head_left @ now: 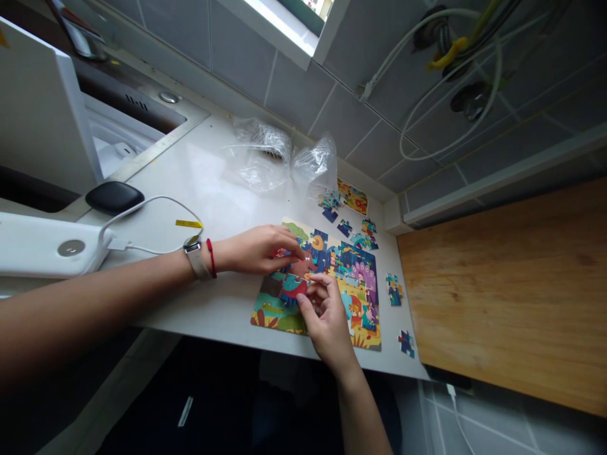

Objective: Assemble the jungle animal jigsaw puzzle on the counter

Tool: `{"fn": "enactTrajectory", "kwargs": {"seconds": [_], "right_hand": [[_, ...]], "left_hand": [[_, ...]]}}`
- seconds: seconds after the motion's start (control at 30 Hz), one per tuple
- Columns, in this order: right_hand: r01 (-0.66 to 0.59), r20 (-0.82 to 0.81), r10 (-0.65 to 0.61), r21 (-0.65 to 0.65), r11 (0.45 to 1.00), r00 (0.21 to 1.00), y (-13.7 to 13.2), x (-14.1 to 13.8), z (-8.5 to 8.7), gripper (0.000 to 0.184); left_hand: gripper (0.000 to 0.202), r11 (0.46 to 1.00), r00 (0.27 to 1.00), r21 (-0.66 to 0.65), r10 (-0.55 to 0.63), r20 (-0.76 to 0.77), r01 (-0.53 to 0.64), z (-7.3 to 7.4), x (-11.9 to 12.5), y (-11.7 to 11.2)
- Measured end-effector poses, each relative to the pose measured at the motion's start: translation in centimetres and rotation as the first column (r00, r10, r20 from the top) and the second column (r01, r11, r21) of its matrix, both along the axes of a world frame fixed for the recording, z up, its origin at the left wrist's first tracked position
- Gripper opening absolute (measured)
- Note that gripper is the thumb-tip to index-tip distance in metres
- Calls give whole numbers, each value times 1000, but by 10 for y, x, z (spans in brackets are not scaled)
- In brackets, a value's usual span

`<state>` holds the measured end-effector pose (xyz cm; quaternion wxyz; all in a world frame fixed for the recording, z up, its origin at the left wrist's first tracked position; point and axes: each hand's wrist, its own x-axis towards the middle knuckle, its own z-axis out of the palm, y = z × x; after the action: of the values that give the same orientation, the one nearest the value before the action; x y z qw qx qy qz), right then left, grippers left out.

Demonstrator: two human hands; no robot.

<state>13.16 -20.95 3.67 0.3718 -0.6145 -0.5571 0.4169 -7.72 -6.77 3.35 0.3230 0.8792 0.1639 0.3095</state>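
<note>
On a white countertop (232, 316), the jigsaw puzzle (348, 278) lay beneath both hands, its animal scene partly covered by them. The left hand (272, 248), with a smartwatch (192, 247) and a red bracelet (211, 258) at its wrist, reached in at the puzzle's ten o'clock, fingers bent low over the picture. The right hand (327, 319) came in at six o'clock, fingers curled and thumb near them. Whether either hand pinched a piece or merely touched the surface could not be told. A loose navy piece (344, 227) sat just beyond the puzzle at one o'clock, another joined clump (393, 289) at three, and a dark piece (406, 343) at four. Crumpled clear plastic packaging (310, 165) rested at twelve; a wooden board (507, 291) lay farther out at three.
</note>
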Motion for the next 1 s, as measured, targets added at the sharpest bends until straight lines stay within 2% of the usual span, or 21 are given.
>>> {"fn": "enactTrajectory", "kwargs": {"seconds": [0.1, 0.2, 0.5, 0.63, 0.83, 1.0], "right_hand": [[12, -57, -13, -14, 1000, 998, 7, 2, 3, 30], [57, -124, -59, -18, 998, 990, 10, 2, 4, 31], [128, -150, -128, -16, 992, 980, 7, 0, 1, 32], [211, -228, -212, -29, 977, 950, 4, 1, -2, 35], [411, -304, -398, -21, 911, 866, 2, 9, -4, 53], [482, -297, -463, -10, 876, 835, -3, 22, -6, 49]], "left_hand": [[18, 994, 998, -91, -55, 19, 57, 4, 0, -3], [17, 987, 995, -126, -98, 35, 102, 5, 1, -5], [19, 982, 995, -168, -77, 59, 86, -2, 4, -6], [21, 978, 998, -201, -45, 36, 52, -2, 4, -7], [16, 993, 993, -53, 108, 40, -105, -2, 4, -5], [18, 983, 982, 27, 181, 59, -182, -6, 5, -1]]}}
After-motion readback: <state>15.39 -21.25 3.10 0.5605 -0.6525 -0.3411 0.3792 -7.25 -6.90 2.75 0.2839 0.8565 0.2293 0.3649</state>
